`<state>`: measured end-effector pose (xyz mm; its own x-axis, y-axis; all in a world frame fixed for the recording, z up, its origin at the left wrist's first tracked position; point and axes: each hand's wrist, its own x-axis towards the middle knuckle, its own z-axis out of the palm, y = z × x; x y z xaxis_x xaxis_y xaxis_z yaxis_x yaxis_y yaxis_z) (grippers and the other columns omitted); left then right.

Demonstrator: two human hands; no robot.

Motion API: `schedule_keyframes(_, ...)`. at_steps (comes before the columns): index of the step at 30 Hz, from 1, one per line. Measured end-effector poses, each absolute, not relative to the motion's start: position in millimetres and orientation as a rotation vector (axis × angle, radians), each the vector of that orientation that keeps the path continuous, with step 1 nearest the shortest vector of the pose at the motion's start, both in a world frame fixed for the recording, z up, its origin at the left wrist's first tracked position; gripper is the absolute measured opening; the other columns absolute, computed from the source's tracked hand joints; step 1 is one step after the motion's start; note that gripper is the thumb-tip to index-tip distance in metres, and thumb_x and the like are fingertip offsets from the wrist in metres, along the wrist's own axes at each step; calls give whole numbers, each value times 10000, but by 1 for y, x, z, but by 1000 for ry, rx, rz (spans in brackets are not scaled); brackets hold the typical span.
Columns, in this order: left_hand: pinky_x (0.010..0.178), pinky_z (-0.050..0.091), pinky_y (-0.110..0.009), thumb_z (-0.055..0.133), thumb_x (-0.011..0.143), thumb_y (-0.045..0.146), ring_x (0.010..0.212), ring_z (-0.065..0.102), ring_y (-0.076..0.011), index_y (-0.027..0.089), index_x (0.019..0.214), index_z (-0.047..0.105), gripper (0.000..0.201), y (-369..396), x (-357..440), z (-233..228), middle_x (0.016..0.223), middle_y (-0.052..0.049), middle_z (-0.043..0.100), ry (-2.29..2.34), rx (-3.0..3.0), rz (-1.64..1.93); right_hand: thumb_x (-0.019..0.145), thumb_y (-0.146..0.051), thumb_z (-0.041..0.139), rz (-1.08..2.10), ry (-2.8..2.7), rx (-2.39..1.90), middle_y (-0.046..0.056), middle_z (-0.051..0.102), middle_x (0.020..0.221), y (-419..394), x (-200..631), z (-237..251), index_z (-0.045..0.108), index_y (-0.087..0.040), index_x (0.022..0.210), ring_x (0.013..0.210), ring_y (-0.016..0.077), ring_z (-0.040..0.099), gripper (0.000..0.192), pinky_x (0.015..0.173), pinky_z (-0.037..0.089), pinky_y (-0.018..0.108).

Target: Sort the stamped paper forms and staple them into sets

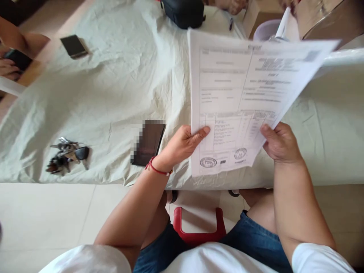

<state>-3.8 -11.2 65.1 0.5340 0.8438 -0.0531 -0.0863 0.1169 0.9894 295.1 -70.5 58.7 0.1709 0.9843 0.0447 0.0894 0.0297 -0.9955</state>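
Note:
A stack of printed paper sheets (227, 102) is held up in front of me over the covered table. The top sheet is a form with a table of lines and two round stamps near its lower edge; its text is too blurred to read. My left hand (187, 142) is closed on the left edge, thumb on the front and fingers hidden behind. On the right edge my right hand (281, 142) pinches the sheets the same way. A dark phone or tablet (149, 142) lies on the cloth beside my left wrist, which wears a red string bracelet (157, 167).
A bunch of keys (68, 155) lies near the table's front left. Farther back are a small dark square object (74, 46), a black case (183, 11) and a pen (231, 24). Cardboard boxes (321, 17) and a purple container (264, 30) stand back right. Other people's hands (8, 66) show at the edges.

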Motion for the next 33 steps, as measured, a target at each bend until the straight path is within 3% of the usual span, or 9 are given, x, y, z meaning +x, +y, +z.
schedule_keyframes(3,1103,697,-524,841,993,731,1133,855,-366,229,1081,887,512,-24,10,51,1140,-128,889,697,1133,646,948,-683,882,890,-1030,-1365,-4,886,1316,-69,301,58,889,-426,1159,1423,371,778,333,1245,633,639)
schedule_keyframes(7,916,718,-476,851,977,738,1004,855,-343,211,997,845,527,-33,24,35,1042,-142,881,800,901,583,906,-651,937,944,-923,-1555,13,913,1095,-71,309,51,900,-388,1024,1202,376,870,291,1151,689,660)
schedule_keyframes(9,868,695,-433,843,987,724,992,839,-324,216,973,823,509,-31,24,31,1020,-129,874,882,888,671,901,-660,938,1030,-937,-1609,19,914,1085,-75,313,45,904,-385,1007,1132,365,886,297,1106,717,634)
schedule_keyframes(15,781,617,-356,806,1013,679,890,781,-255,218,930,775,470,-20,16,29,965,-94,844,998,888,888,870,-743,926,1389,-989,-1662,52,901,915,-87,321,37,925,-326,965,827,335,891,428,732,772,488)
schedule_keyframes(18,711,544,-306,751,1066,560,819,737,-210,187,867,745,423,-21,15,29,908,-90,815,1053,873,866,857,-775,923,1571,-1027,-1743,78,907,953,-89,325,43,929,-285,957,835,329,891,500,779,772,476)
schedule_keyframes(22,697,505,-281,640,1130,386,734,675,-166,154,830,744,393,-26,18,31,834,-80,762,1079,803,686,873,-763,923,1435,-991,-1720,55,918,1101,-86,321,49,925,-333,1034,1019,308,894,459,989,744,456)
schedule_keyframes(28,666,433,-286,663,1103,292,630,548,-131,160,753,710,377,-24,24,42,736,-37,660,1173,659,455,696,-790,1024,1397,-868,-1775,82,899,941,-82,319,45,885,-285,858,896,333,887,548,854,741,453)
schedule_keyframes(33,627,263,-299,703,1006,189,599,335,-102,146,712,713,297,-14,22,41,648,43,506,1266,899,524,703,-746,1042,1512,-846,-1828,88,893,912,-83,334,44,887,-252,876,868,329,884,546,823,739,439)
